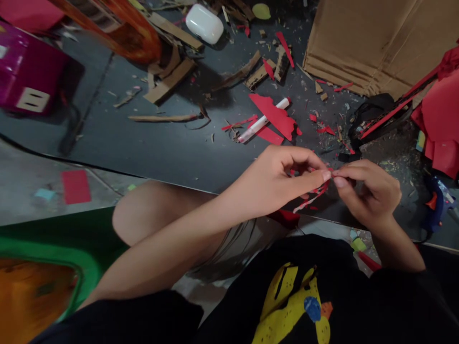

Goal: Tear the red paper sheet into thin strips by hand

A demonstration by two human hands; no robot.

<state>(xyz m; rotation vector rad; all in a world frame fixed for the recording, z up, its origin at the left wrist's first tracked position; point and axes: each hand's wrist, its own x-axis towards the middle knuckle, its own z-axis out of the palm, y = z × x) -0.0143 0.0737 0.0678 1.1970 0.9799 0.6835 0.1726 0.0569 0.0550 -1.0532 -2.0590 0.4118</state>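
My left hand (287, 179) and my right hand (369, 186) meet fingertip to fingertip over the front edge of the dark table. Both pinch a thin red strip (322, 188), which curls down below my left thumb and shows a pale side at its lower end. Its middle is partly hidden by my fingers. Just beyond my left hand lie a white marker with a red cap (258, 126) and a torn piece of red paper (276, 114) across it. Small red scraps (325, 130) lie past my right hand.
A cardboard sheet (366, 43) fills the back right. Red paper (442, 119) and a blue glue gun (437, 205) sit at the right. A white earbud case (204, 24), cardboard strips (170, 81) and a purple box (30, 69) stand leftward. A green chair (89, 239) is below.
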